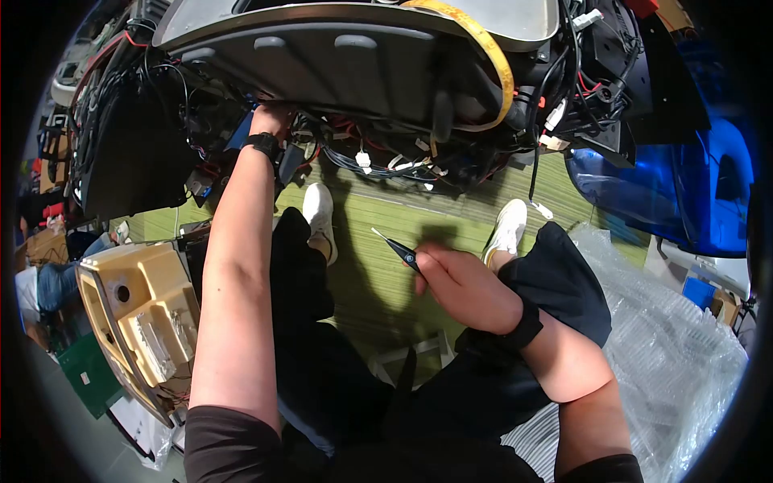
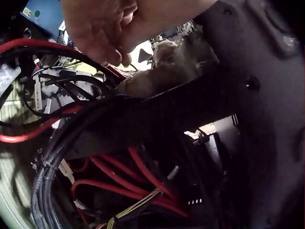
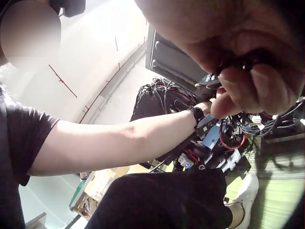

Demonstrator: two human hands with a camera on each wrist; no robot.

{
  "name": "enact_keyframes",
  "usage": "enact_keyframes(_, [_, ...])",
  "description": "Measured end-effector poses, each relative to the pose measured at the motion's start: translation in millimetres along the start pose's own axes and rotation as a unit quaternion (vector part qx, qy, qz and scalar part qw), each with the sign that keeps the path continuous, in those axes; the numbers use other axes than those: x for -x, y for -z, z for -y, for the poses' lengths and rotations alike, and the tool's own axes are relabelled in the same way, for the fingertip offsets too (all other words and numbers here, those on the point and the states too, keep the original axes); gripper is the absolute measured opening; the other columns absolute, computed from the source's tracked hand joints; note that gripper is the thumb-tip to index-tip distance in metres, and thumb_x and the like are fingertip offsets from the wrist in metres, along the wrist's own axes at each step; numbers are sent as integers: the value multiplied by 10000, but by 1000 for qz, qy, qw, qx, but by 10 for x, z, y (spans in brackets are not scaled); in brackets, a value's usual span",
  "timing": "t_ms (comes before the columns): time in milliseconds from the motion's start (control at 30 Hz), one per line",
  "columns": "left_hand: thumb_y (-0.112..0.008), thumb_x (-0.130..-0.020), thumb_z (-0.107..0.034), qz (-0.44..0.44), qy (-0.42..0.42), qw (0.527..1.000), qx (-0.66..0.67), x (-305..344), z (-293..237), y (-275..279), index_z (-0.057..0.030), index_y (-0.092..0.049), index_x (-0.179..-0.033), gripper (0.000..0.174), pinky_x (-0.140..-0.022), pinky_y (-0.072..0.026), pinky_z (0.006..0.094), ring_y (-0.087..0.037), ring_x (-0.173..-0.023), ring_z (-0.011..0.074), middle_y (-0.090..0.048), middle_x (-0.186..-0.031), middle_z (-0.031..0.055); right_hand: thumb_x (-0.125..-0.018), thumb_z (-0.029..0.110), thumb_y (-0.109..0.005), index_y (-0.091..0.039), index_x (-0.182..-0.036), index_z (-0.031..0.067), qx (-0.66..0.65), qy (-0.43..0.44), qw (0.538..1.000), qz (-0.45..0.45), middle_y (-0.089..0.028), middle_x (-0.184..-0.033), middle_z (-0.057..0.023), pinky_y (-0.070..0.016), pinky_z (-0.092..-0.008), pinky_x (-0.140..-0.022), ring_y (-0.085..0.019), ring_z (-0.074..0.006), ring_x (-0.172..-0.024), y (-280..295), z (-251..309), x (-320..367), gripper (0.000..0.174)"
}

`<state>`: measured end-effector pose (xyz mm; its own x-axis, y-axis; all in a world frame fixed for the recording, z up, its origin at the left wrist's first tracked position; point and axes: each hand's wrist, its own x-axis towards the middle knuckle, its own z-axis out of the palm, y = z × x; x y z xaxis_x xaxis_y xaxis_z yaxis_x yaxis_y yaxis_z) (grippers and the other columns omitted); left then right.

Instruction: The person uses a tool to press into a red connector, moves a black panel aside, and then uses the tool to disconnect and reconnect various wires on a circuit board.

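My left hand (image 1: 272,119) reaches up under the edge of a dark ribbed panel (image 1: 322,68), among the wiring. In the left wrist view its curled fingers (image 2: 112,55) pinch thin red and black wires (image 2: 116,72), right above a dark bracket (image 2: 138,112). Thick red cables (image 2: 109,176) and a black cable bundle (image 2: 45,186) run below it. Lower and to the right, over the floor, my right hand (image 1: 463,286) grips a small black tapered tool (image 1: 401,253) with a slim pale tip pointing up and left. My fingers hide the tool's rear part.
Loose cables with white connectors (image 1: 364,159) hang below the panel, and a yellow strap (image 1: 501,68) loops over it. A tan moulded housing (image 1: 153,278) stands on the left. Bubble wrap (image 1: 668,338) and a shiny blue shell (image 1: 644,185) lie on the right.
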<state>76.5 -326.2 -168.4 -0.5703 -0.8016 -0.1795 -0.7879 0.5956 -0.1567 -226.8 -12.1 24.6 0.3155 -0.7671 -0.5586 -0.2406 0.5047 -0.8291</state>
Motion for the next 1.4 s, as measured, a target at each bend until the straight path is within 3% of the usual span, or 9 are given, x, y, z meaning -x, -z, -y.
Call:
enact_keyframes(100, [-550,-900,-143,-74,8,997,26,23,9,-210,-30,-655,-1062,223,-889,-494,374,-630,-1032,310,-672,-1104,162,-1032,263,-380,-528,-882,-13,15,-3,1000,-1,-579,-700,-143,-451,-384,-670,-572,-300,-663,-44,-13,-53,348])
enact_keyframes(200, [-735,-787,-297,-150,321,798,487,46,-12,-510,-28,-727,-979,330,-837,-507,356,-690,-968,284,-724,-936,170,-1031,268,-384,-528,-893,-13,14,4,1000,4,-586,-709,-151,-454,-398,-681,-580,-321,-679,-70,12,-93,344])
enact_keyframes(500, [-670,-752,-281,47,465,807,361,521,-492,-491,27,-465,-1338,694,-1025,-439,430,-515,-1223,425,-524,-1321,299,-1024,260,-387,-545,-937,-19,11,-15,1000,-14,-617,-752,-170,-468,-420,-725,-610,-360,-749,-174,-61,-84,333])
enact_keyframes(733, [-445,-927,-288,187,296,887,301,551,-262,-1337,71,-673,-916,425,-835,-524,420,-665,-968,383,-682,-1006,248,-1031,274,-389,-563,-913,6,26,-4,1000,5,-610,-743,-116,-462,-364,-697,-588,-271,-704,-178,-75,-49,341])
enact_keyframes(767, [-441,-934,-273,205,312,862,342,511,-279,-1372,76,-667,-897,418,-786,-541,413,-683,-904,378,-685,-975,252,-1028,244,-385,-545,-925,-16,17,1,1000,-1,-618,-736,-162,-478,-405,-707,-618,-349,-720,-183,-79,-58,323])
enact_keyframes(833, [-390,-963,-171,108,553,395,726,429,-366,-1604,50,-634,-892,337,-608,-551,437,-687,-641,329,-686,-792,208,-1027,253,-389,-548,-944,-2,53,-5,999,10,-629,-751,-161,-481,-409,-700,-629,-349,-735,-133,-10,-61,312])
enact_keyframes(1100, [-410,-1016,-224,100,506,314,797,114,-671,-2361,-66,-631,-1036,272,-680,-558,400,-663,-784,272,-692,-885,122,-1004,207,-433,-537,-1048,8,13,-99,995,8,-654,-837,-137,-475,-386,-711,-633,-321,-773,-42,19,-195,229])
enact_keyframes(1200, [-532,-907,-126,-65,440,492,748,-188,-617,-2962,-6,-622,-745,221,-424,-444,391,-595,-501,272,-599,-628,139,-999,170,-453,-553,-1079,9,21,-160,987,16,-636,-821,-124,-472,-348,-705,-612,-289,-747,-8,34,-288,206])
enact_keyframes(1400, [-533,-913,-169,-66,452,449,767,-385,-612,-3075,-26,-625,-796,207,-462,-457,393,-603,-540,270,-611,-670,129,-1019,153,-431,-601,-990,35,-60,-184,981,-30,-569,-726,-15,-415,-248,-600,-496,-87,-624,-46,165,-374,209])
